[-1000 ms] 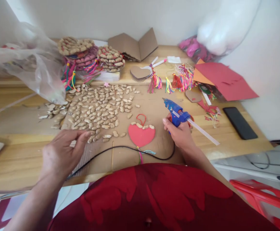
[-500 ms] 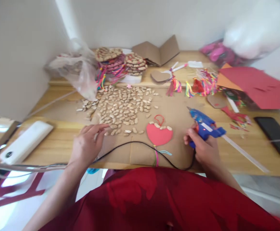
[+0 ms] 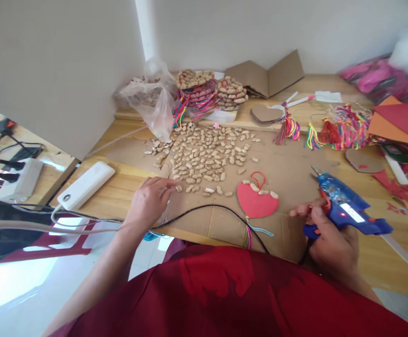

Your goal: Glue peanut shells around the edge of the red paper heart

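Right fingers (image 3: 302,209) grip blue glue gun (image 3: 342,202); left fingers (image 3: 163,182) perhaps touch a peanut (image 3: 179,188)

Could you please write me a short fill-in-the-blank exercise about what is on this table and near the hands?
1. The right hand holds a blue ____.
2. The left hand is beside a spread of loose ____.
3. The red shape lying between the hands is a ____.
4. The cable lying across the cardboard is ____ in color.

Missing words: glue gun; peanuts; heart; black.
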{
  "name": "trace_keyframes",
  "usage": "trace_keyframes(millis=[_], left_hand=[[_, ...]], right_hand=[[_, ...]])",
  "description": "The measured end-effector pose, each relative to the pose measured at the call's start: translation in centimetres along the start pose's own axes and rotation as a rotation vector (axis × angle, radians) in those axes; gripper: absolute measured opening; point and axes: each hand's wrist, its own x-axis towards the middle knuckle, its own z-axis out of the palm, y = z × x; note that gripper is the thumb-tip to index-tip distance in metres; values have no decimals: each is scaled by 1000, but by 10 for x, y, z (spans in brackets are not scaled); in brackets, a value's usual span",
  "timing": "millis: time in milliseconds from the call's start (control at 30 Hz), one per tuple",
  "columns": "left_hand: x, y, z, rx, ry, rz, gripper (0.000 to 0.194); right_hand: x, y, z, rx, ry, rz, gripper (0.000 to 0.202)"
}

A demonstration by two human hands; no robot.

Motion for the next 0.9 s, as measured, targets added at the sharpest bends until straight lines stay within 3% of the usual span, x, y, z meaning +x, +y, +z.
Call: trace_keyframes(millis=[267, 433, 567, 700, 900], left_hand=[[0, 4, 14, -79, 15, 54, 13], [1, 1, 14, -108, 6, 85, 29], [2, 2, 7, -55, 42, -17, 41], [3, 7, 2, -27, 43, -141, 23], [2, 13, 6, -21, -41, -224, 15]], right_hand=[[-3, 7, 0, 25, -87, -72, 21], [-2, 9, -3, -9, -108, -86, 17], [-2, 12, -6, -41, -123, -109, 16], [-3, 11, -4, -19, -118, -94, 18], [-3, 10, -4, -97, -85, -85, 23]])
